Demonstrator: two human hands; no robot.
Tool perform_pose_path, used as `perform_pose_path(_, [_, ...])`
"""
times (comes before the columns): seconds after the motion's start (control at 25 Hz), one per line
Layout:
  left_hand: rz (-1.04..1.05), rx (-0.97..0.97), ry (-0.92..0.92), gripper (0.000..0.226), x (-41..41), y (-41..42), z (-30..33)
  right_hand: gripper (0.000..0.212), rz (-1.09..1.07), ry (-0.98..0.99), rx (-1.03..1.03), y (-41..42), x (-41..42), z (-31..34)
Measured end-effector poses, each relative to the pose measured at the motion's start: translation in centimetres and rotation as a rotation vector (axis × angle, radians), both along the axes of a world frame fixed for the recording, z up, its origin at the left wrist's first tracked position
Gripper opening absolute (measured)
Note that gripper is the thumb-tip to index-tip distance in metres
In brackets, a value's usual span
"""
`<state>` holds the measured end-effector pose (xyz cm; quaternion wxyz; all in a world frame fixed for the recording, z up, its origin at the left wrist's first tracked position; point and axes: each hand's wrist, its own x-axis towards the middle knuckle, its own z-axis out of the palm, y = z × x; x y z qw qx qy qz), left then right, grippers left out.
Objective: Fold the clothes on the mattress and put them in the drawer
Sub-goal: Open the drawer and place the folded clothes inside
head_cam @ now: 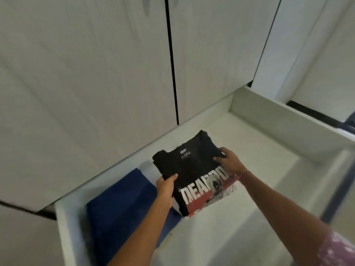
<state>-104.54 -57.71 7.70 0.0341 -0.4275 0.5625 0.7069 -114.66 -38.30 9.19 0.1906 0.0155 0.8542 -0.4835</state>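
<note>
Black folded tee is sitting at frame centre, inside the open white drawer, being held at both side edges. Left hand is gripping the tee's left edge, thumb lying on top and fingers tucked under the fold. Right hand is holding the upper right edge, fingers curling over the cloth. Whether the tee is already resting on the drawer floor or hanging just above it is hard to tell from this angle.

Blue garment is lying folded in the lower left of the drawer, just beside the tee, with the left forearm crossing over it.

Handling, as a judgement: cotton tee is looking light, soft and floppy, not slippery, not fragile. The stacked layers are likely wanting to slide apart or sag in the middle if it is being carried by one corner only. Best hold is the one showing now: two opposite edges, fingers under the whole stack, thumbs clamping from above, keeping it level. Printed panel at the near end is probably making that end slightly stiffer.
</note>
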Motion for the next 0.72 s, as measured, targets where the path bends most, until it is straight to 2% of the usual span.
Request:
perform_pose_path(0.12, [0.088,-0.007,-0.123,0.038,-4.6,-2.3,-6.0,0.036,0.067,0.0,0.012,-3.6,-4.7,-5.3])
perform_pose_path(0.2, [0.083,0.058,-0.244,0.038,-6.2,-3.3,-8.8,0.041,0.108,0.005,0.031,-5.0,-5.7,-8.4])
perform_pose_path(0.28, [0.11,0.013,-0.341,0.043,-7.0,-3.5,-10.6,0.049,0.182,-0.01,0.168,-5.0,-5.6,-11.4])
perform_pose_path(0.36, [0.128,-0.172,-0.38,0.053,-6.6,-2.5,-10.1,0.054,0.278,0.083,0.387,-4.2,-4.3,-12.7])
perform_pose_path(0.44, [0.005,-0.512,-0.381,0.069,-6.0,-0.2,-8.4,0.053,0.274,0.228,0.506,-2.7,-3.3,-12.1])
perform_pose_path(0.52, [-0.181,-0.808,-0.312,0.075,-5.8,3.0,-6.5,0.051,0.239,0.339,0.566,-0.7,-2.4,-10.2])
perform_pose_path(0.56, [-0.259,-0.873,-0.243,0.073,-5.7,4.9,-5.6,0.05,0.225,0.366,0.596,0.6,-1.8,-9.2])
perform_pose_path(0.72, [-0.528,-0.91,0.025,0.064,-4.4,15.0,-0.5,0.048,0.023,0.425,0.649,8.8,2.7,-3.7])
